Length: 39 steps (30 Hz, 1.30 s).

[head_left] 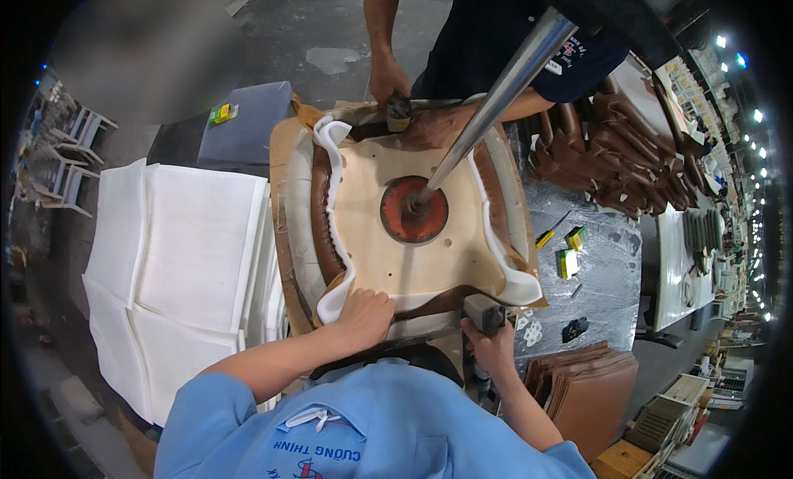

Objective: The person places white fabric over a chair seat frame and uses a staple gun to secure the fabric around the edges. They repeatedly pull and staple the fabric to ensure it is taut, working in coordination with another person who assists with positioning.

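Pale wood makes the panel [372,260], which lies at the centre of the frame inside a padded ring [299,198]. Brown leather [323,219] and white foam [520,286] stand up around its edges. A red disc [395,219] on the end of a metal rod [487,105] bears on its middle.

At the lower edge of the panel, the left hand [365,318] rests with its fingers bent over the foam; whether it also pinches the leather, I cannot tell. Right of it, the right hand [493,347] is closed around a staple gun [484,315], its head near the panel's lower right corner. At the top of the frame a co-worker's hand [388,76] grips a similar tool [399,113], and the other hand [431,130] lies along the upper edge.

The step in hand looks like fixing the leather to the panel. The next move seems to call for the left hand to hold the leather taut and flat while the gun's nose meets the edge squarely, clear of the fingers.

On the desk [607,285], at the right of the frame, lie a screwdriver [553,230] and small boxes [569,263]. White pads [194,244] are stacked at the left.
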{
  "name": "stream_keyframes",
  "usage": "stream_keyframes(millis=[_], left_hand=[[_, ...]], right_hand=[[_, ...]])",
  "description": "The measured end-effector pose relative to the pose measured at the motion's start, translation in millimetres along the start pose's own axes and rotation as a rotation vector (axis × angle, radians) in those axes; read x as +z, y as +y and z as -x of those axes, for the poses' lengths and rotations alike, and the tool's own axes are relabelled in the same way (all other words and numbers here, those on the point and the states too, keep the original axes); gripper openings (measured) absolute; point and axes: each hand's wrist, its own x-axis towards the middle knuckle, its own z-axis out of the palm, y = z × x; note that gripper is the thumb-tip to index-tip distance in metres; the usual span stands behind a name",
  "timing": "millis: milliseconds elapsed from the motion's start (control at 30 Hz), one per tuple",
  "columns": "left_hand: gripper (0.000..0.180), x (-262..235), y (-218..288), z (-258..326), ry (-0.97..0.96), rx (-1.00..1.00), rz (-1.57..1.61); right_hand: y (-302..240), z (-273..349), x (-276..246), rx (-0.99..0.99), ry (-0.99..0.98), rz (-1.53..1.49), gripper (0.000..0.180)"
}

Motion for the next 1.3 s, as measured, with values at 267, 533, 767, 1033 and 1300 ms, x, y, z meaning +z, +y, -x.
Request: stream_keyframes(millis=[267, 533, 767, 1033, 1300], left_hand=[[0.031, -10, -7, -41, -0.172, 0.104, 0.036], [0.034, -9, -13, -56, -0.215, 0.25, -0.003], [0.024, 12, -28, -50, 0.06, 0.263, 0.23], [0.022, 25, -30, -44, 0.304, 0.184, 0.345], [0.022, 28, -28, -48, 0.315, 0.134, 0.37]], right_hand=[[1, -6, 2, -0.058, 0.086, 0.148, 0.038], [-12, -6, 14, -0.127, 0.152, 0.185, 0.034], [-22, 4, 17, 0.085, 0.083, 0.098, 0.035], [-54, 13, 60, 0.194, -0.125, -0.023, 0.036], [-56, -6, 74, 0.257, -0.142, 0.028, 0.034]])
